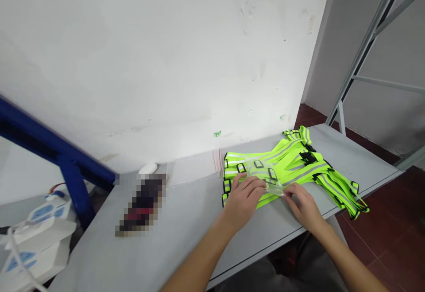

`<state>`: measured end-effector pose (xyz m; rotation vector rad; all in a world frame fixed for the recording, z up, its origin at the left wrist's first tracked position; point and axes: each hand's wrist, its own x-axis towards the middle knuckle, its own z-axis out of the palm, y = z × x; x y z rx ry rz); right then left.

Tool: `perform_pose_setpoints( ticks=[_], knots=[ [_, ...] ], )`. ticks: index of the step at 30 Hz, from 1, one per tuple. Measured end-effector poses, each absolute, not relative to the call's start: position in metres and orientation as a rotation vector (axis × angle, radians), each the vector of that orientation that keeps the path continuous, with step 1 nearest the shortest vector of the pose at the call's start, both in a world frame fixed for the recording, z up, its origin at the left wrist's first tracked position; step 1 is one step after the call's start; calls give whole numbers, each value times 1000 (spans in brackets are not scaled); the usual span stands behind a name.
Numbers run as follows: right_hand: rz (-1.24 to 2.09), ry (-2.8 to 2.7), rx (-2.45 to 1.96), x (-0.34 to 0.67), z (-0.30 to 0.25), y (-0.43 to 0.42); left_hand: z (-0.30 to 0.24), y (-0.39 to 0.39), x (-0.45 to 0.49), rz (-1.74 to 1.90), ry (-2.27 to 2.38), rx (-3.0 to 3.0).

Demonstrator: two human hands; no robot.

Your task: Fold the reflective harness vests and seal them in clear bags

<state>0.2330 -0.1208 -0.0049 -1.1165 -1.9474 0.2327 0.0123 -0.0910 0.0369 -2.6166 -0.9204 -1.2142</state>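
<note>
Here the left hand (pixel 247 192) covers part of the clear bag (pixel 275 188) and the yellow-green straps (pixel 285 163) beneath; over left, coarse pixel blocks swallow a dark item (pixel 146 201), impossible to identify! White devices (pixel 40 252) run off the left edge, the metal frame (pixel 360 57) off the top, both forearms (pixel 207 247) off the bottom.

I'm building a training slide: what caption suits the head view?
Left hand and right hand handle a clear plastic bag over neon-yellow reflective straps on a gray table.
</note>
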Motion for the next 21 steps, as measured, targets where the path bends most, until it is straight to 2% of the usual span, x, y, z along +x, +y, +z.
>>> perform_pose_setpoints(
  ticks=[5, 12, 16, 21],
  knots=[
    [149, -1786, -916, 228, 25, -102, 38, -88, 13, -1606, -965, -2451],
    [290, -1882, -746, 201, 76, -55, 36, -71, -7, -2006, -1116, -2143],
    [460, -1775, -754, 176, 94, -32, 50, -58, -3, -2327, -1292, -1973],
    [861, -1481, -821, 160, 118, -17, 90, -49, 6, -2553, -1594, -1719]
  ],
)
